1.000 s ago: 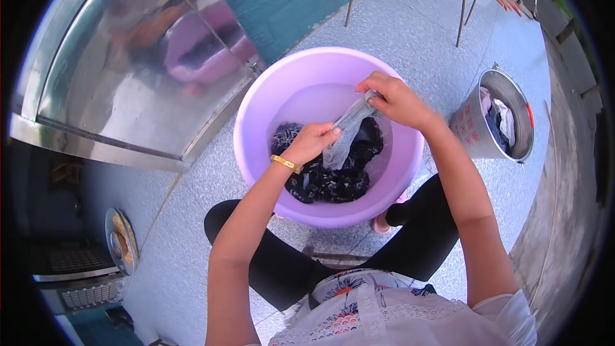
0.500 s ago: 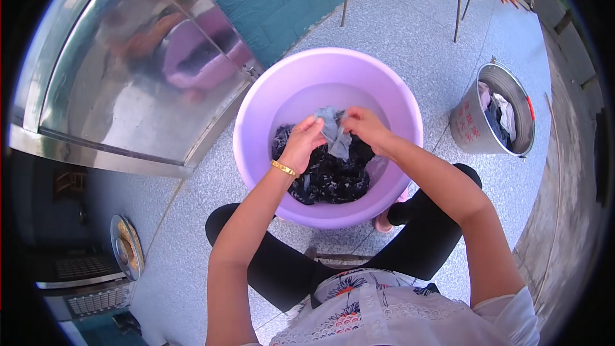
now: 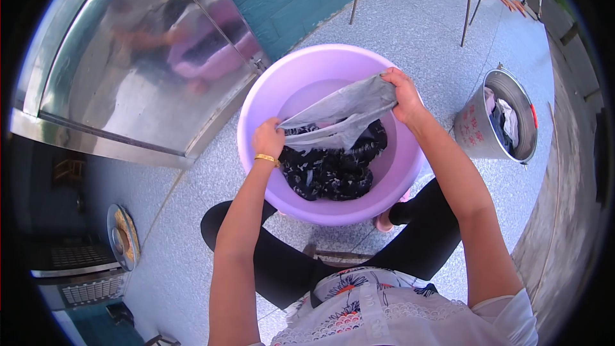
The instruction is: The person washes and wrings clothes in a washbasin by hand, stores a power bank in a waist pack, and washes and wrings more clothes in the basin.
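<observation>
Between my two hands a wet grey cloth garment (image 3: 343, 112) is stretched wide; its exact kind I cannot make out. My left hand (image 3: 268, 138), with a gold bracelet at the wrist, is closed on its left end. My right hand (image 3: 403, 93) grips the other end, higher up near the far right rim. Below the cloth stands a large purple basin (image 3: 269, 93) with water in it. Black patterned clothing (image 3: 333, 176) lies bunched in the basin, partly covered by the stretched cloth.
To the right, a metal bucket (image 3: 473, 125) holds several garments. A shiny metal door (image 3: 141, 90) stands at the left, reflecting the basin. Thin metal legs (image 3: 471, 6) rise behind the basin. A round tray (image 3: 122, 237) is on the floor at lower left.
My hands have moved apart, left hand to the left and right hand up and right. The grey cloth, bunched before, is now pulled out wide between them.
</observation>
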`<state>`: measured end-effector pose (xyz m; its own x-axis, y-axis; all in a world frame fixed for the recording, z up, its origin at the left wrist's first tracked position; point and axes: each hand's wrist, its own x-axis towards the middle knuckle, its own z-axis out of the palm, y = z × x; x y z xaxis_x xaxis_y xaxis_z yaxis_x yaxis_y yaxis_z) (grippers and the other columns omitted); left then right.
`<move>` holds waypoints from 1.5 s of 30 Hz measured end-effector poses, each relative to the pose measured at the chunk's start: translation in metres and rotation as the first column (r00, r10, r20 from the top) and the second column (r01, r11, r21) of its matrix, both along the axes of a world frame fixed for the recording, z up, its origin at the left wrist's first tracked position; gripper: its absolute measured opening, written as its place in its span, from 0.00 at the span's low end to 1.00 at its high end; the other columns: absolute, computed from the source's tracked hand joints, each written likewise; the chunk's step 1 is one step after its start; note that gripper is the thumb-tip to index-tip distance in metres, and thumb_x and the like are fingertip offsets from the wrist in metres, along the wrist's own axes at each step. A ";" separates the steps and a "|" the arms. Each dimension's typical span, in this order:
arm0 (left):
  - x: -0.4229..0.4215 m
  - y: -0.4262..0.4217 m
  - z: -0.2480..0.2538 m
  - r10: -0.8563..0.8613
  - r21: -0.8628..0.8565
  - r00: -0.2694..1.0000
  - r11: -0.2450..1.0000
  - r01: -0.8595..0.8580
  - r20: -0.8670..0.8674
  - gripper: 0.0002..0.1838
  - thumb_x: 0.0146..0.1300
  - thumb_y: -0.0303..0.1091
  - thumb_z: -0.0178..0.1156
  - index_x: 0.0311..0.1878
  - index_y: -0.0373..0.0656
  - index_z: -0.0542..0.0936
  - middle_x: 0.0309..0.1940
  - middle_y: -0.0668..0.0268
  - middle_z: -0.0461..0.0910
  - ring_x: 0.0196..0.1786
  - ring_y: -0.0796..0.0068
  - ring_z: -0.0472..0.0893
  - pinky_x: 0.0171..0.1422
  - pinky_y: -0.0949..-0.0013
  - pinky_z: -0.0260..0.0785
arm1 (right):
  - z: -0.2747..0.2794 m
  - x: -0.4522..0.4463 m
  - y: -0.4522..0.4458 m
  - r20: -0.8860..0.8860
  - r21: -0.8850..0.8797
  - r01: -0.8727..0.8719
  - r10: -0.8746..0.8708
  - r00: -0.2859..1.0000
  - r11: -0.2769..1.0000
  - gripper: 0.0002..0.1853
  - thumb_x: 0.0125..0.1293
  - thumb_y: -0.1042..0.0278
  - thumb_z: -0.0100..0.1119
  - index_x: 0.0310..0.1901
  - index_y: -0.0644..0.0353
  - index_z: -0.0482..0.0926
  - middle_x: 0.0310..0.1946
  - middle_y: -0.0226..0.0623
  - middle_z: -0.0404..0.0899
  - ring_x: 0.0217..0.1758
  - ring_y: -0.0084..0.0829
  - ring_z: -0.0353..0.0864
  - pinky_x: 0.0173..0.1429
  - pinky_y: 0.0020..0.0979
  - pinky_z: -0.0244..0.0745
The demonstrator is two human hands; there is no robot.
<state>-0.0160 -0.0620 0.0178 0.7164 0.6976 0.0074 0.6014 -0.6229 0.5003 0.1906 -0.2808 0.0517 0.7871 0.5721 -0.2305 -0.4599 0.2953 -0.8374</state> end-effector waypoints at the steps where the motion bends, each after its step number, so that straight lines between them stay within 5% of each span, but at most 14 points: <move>1: -0.004 -0.001 0.002 0.004 0.113 0.995 0.994 0.008 -0.101 0.11 0.46 0.31 0.54 0.35 0.47 0.79 0.29 0.58 0.78 0.35 0.58 0.77 0.36 0.61 0.69 | -0.001 0.001 0.000 0.000 -0.002 -0.001 0.001 1.000 1.000 0.05 0.51 0.69 0.51 0.30 0.58 0.73 0.27 0.31 0.74 0.31 0.26 0.72 0.41 0.30 0.68; 4: -0.011 0.011 -0.005 0.062 0.185 0.978 0.982 -0.024 -0.201 0.13 0.45 0.29 0.52 0.36 0.50 0.79 0.29 0.59 0.78 0.34 0.57 0.77 0.35 0.60 0.69 | 0.005 -0.001 0.000 0.295 -0.255 0.045 0.034 0.955 0.966 0.06 0.50 0.68 0.54 0.30 0.59 0.74 0.23 0.31 0.74 0.28 0.24 0.73 0.36 0.30 0.68; 6: -0.011 0.024 -0.008 0.102 0.145 0.974 0.987 -0.073 -0.203 0.14 0.45 0.28 0.51 0.37 0.50 0.79 0.27 0.61 0.78 0.31 0.60 0.78 0.32 0.61 0.68 | 0.012 -0.002 -0.005 0.723 -0.527 0.351 0.192 0.664 0.774 0.07 0.50 0.67 0.55 0.29 0.60 0.74 0.20 0.35 0.74 0.25 0.28 0.74 0.33 0.32 0.68; 8: -0.004 0.032 -0.002 0.397 -0.694 0.917 0.652 -0.306 -0.030 0.15 0.46 0.26 0.47 0.38 0.50 0.79 0.30 0.66 0.77 0.32 0.69 0.75 0.35 0.64 0.66 | 0.016 0.000 -0.009 0.748 -0.559 0.395 0.237 0.620 0.729 0.08 0.50 0.66 0.55 0.30 0.60 0.74 0.20 0.38 0.74 0.25 0.31 0.74 0.33 0.33 0.68; 16: 0.005 0.019 0.032 0.568 -0.944 0.819 0.310 -0.115 0.086 0.14 0.53 0.32 0.47 0.44 0.49 0.75 0.38 0.65 0.73 0.42 0.75 0.69 0.45 0.63 0.61 | 0.016 -0.001 -0.006 0.755 -0.582 0.476 0.221 0.617 0.659 0.09 0.50 0.64 0.52 0.31 0.59 0.74 0.23 0.43 0.76 0.29 0.41 0.76 0.36 0.38 0.68; 18: 0.010 0.009 0.032 0.603 -0.958 0.796 0.258 -0.129 0.055 0.13 0.55 0.34 0.48 0.44 0.48 0.74 0.37 0.65 0.74 0.40 0.75 0.70 0.44 0.65 0.62 | 0.003 -0.005 -0.002 0.686 -0.691 0.353 0.419 0.595 0.630 0.09 0.49 0.65 0.51 0.29 0.60 0.74 0.22 0.46 0.75 0.31 0.44 0.76 0.37 0.39 0.68; 20: 0.014 -0.005 0.029 0.536 -0.964 0.801 0.137 0.230 0.267 0.12 0.56 0.38 0.50 0.41 0.45 0.75 0.32 0.66 0.75 0.35 0.75 0.73 0.39 0.71 0.64 | -0.016 -0.010 0.000 0.503 -0.855 0.153 0.718 0.481 0.496 0.12 0.49 0.64 0.51 0.35 0.60 0.74 0.31 0.48 0.76 0.38 0.45 0.75 0.43 0.39 0.68; 25: 0.029 -0.042 0.029 -0.022 -0.823 0.914 0.427 0.374 0.404 0.09 0.55 0.35 0.54 0.38 0.42 0.74 0.28 0.71 0.74 0.32 0.82 0.72 0.37 0.77 0.65 | -0.033 -0.067 0.014 0.686 -0.728 0.129 0.714 0.140 0.674 0.31 0.46 0.62 0.59 0.53 0.60 0.62 0.47 0.49 0.68 0.53 0.40 0.66 0.56 0.34 0.61; 27: 0.030 -0.050 0.029 -0.182 -0.725 0.892 0.526 0.445 0.415 0.09 0.54 0.34 0.55 0.37 0.42 0.75 0.29 0.72 0.74 0.33 0.84 0.72 0.37 0.78 0.65 | -0.022 -0.082 0.022 0.754 -0.565 -0.121 0.570 0.328 0.816 0.35 0.46 0.60 0.61 0.56 0.62 0.59 0.46 0.50 0.69 0.54 0.40 0.67 0.56 0.33 0.60; 31: 0.029 -0.048 0.032 -0.194 -0.675 0.841 0.518 0.525 0.504 0.09 0.53 0.34 0.56 0.35 0.41 0.76 0.27 0.74 0.73 0.30 0.86 0.70 0.34 0.81 0.62 | -0.020 -0.071 0.033 0.297 -0.778 -0.352 0.798 0.525 0.521 0.29 0.46 0.63 0.59 0.52 0.59 0.65 0.44 0.46 0.72 0.42 0.41 0.74 0.45 0.36 0.68; 33: 0.026 -0.032 0.032 -0.236 -0.612 0.958 0.737 0.286 0.164 0.10 0.54 0.36 0.54 0.31 0.39 0.77 0.23 0.72 0.73 0.26 0.86 0.69 0.31 0.80 0.60 | -0.003 -0.074 0.032 0.419 -0.800 -0.177 0.744 0.520 0.574 0.20 0.47 0.68 0.55 0.45 0.60 0.69 0.36 0.43 0.74 0.37 0.40 0.75 0.42 0.36 0.68; 36: 0.019 -0.027 0.027 -0.163 -0.767 0.983 0.619 0.169 0.085 0.19 0.57 0.44 0.45 0.24 0.38 0.75 0.18 0.68 0.71 0.21 0.81 0.68 0.28 0.78 0.59 | -0.006 -0.077 0.035 0.873 -0.391 0.233 0.279 0.401 0.890 0.06 0.46 0.74 0.51 0.29 0.62 0.69 0.21 0.42 0.69 0.28 0.38 0.74 0.36 0.37 0.68; 39: 0.020 -0.034 0.024 -0.088 -0.861 0.995 0.502 0.087 0.049 0.23 0.59 0.47 0.38 0.21 0.38 0.73 0.15 0.67 0.68 0.20 0.78 0.67 0.28 0.76 0.60 | 0.000 -0.088 0.030 0.702 -0.561 0.037 0.452 0.551 0.827 0.08 0.46 0.76 0.51 0.31 0.63 0.69 0.25 0.42 0.72 0.33 0.38 0.75 0.39 0.36 0.69; 45: 0.023 -0.048 0.045 0.066 -0.940 0.978 0.296 0.168 0.196 0.23 0.60 0.46 0.40 0.23 0.37 0.74 0.15 0.67 0.68 0.21 0.78 0.68 0.28 0.75 0.60 | -0.050 -0.113 0.025 0.723 -0.608 -0.190 0.637 0.268 0.771 0.17 0.45 0.74 0.56 0.40 0.57 0.70 0.45 0.40 0.68 0.50 0.43 0.66 0.53 0.37 0.62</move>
<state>0.0073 -0.1102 0.0624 0.8174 0.2607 -0.5137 0.4237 0.3322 0.8427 0.0775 -0.2554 0.0015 0.3202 0.9361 0.1458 0.6118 -0.0868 -0.7862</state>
